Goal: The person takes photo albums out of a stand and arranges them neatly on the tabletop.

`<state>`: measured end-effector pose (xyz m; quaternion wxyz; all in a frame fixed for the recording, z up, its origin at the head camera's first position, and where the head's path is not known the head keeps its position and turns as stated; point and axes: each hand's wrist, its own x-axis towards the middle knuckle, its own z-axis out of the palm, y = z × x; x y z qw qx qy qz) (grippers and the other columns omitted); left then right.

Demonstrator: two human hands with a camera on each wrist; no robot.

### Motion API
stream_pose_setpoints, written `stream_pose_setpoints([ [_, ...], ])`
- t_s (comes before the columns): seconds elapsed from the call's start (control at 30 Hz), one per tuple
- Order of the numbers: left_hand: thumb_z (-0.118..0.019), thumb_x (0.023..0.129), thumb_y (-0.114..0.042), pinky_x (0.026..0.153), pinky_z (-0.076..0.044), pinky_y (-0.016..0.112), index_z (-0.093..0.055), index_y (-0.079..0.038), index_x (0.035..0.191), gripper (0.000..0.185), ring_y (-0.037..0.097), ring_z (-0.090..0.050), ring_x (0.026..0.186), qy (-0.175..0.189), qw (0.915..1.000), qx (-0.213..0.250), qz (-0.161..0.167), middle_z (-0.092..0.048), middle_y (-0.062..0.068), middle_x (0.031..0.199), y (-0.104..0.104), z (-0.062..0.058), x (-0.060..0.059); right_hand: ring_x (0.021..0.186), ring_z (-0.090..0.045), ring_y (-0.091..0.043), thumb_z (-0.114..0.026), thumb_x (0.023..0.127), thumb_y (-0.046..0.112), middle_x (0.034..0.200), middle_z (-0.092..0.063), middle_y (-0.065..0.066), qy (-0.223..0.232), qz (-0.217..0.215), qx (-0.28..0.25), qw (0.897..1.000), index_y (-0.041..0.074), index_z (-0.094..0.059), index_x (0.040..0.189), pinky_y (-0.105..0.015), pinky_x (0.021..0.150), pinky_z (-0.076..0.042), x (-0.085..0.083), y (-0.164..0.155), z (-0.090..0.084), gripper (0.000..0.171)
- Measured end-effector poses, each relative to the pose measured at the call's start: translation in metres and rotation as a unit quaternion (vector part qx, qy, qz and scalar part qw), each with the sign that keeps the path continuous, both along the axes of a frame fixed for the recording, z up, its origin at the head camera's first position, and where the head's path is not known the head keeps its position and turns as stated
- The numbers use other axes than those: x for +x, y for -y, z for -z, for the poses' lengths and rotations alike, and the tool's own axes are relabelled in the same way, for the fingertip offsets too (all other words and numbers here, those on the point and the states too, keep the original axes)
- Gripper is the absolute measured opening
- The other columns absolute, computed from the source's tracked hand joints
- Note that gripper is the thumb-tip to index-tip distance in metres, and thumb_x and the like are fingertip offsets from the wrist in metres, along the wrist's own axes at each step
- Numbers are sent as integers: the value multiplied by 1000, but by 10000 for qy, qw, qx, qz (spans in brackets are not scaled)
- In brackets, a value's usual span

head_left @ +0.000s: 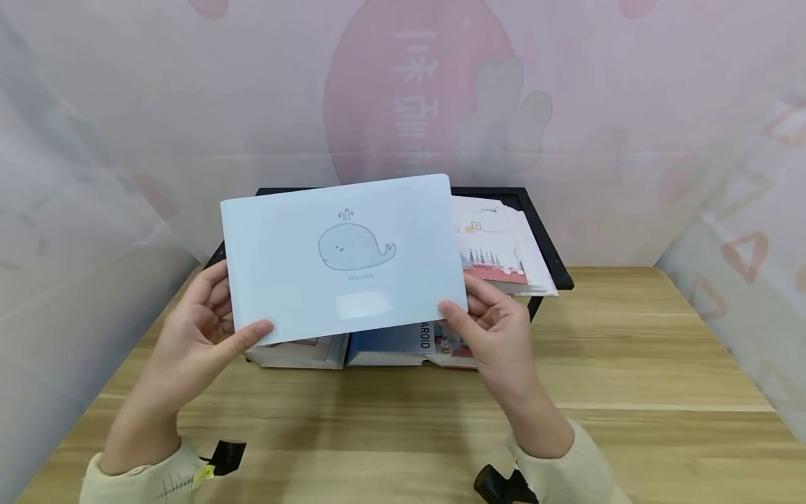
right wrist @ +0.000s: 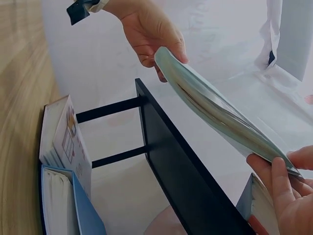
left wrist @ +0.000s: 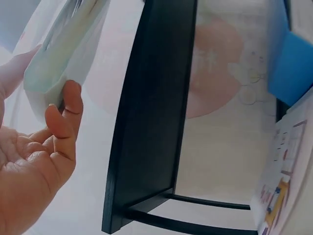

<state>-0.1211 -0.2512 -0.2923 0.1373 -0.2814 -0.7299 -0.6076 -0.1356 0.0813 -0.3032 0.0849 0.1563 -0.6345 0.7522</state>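
A thin pale blue booklet (head_left: 283, 273) with a line-drawn whale on its cover is held up above a small black shelf (head_left: 546, 245). My left hand (head_left: 192, 339) grips its left end, thumb on the front and fingers behind. At the lower right corner, my right hand (head_left: 500, 336) pinches it in the same way. From the right wrist view, the booklet (right wrist: 205, 110) shows its edge, with layered sheets between the covers. The left wrist view catches only one end of the booklet (left wrist: 46, 93) above the curled fingers.
White and red books (head_left: 494, 245) lie on the right of the shelf top. Beneath stand a blue binder (head_left: 384, 348), a pale book (head_left: 302, 353) and a colourful book (head_left: 456, 346). A wooden table (head_left: 648, 350) carries the shelf, with printed cloth walls (head_left: 264, 98) around it.
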Motion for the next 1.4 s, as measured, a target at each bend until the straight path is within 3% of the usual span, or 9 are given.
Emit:
stream_pose_setpoints([
  [0.33, -63, 81, 25, 81, -56, 17, -33, -2, 149, 79, 10, -66, 106, 94, 9997, 45, -234, -62, 2, 132, -18, 2, -4, 95, -73, -9, -62, 92, -9, 105, -75, 10, -152, 141, 6, 9998, -14, -54, 132, -27, 80, -59, 2, -14, 0, 42],
  [0.53, -64, 81, 24, 81, -54, 15, -33, -2, 149, 80, 10, -65, 106, -41, 9996, -25, -263, -61, 1, 133, -27, -2, -10, 97, -73, -10, -61, 91, -12, 106, -76, 7, -183, 319, -141, 9992, -15, -53, 131, -27, 82, -58, 1, -21, -1, 41],
  [0.73, -66, 81, 22, 63, -49, 17, -35, -3, 149, 79, 8, -66, 101, -128, 9995, -54, -276, -63, 1, 129, -36, -5, -15, 97, -73, -8, -61, 91, -12, 106, -75, 6, -114, 582, -159, 9981, -13, -54, 132, -26, 81, -58, 3, -28, -3, 41],
  [0.87, -65, 80, 23, 69, -53, 15, -34, -2, 149, 79, 8, -66, 103, -147, 9997, 26, -205, -63, -1, 130, -42, 0, -17, 96, -72, -8, -62, 91, -10, 106, -76, 7, -180, 690, 41, 9974, -13, -55, 131, -24, 79, -59, 5, -34, -5, 40],
  [0.93, -65, 81, 23, 77, -55, 16, -33, -1, 149, 79, 8, -67, 106, -161, 9997, 61, -167, -63, -2, 131, -44, 3, -17, 95, -73, -8, -62, 91, -10, 107, -76, 6, -303, 694, 95, 9971, -13, -56, 129, -24, 78, -59, 6, -37, -7, 39],
  [1.07, -65, 81, 23, 80, -56, 17, -33, 0, 149, 78, 7, -67, 106, -194, 9997, 106, -136, -63, -4, 130, -50, 8, -18, 93, -74, -10, -63, 90, -13, 107, -76, 1, -632, 661, 50, 9958, -15, -57, 126, -25, 76, -59, 6, -43, -8, 37],
  [1.4, -70, 83, 15, 70, -54, 19, -34, -4, 150, 78, 7, -68, 98, -4, 9994, -89, -342, -63, -8, 129, -68, 9, -17, 90, -74, -11, -60, 88, -18, 107, -76, -6, -1006, 487, -311, 9932, -9, -63, 124, -24, 76, -59, 2, -62, -3, 37],
])
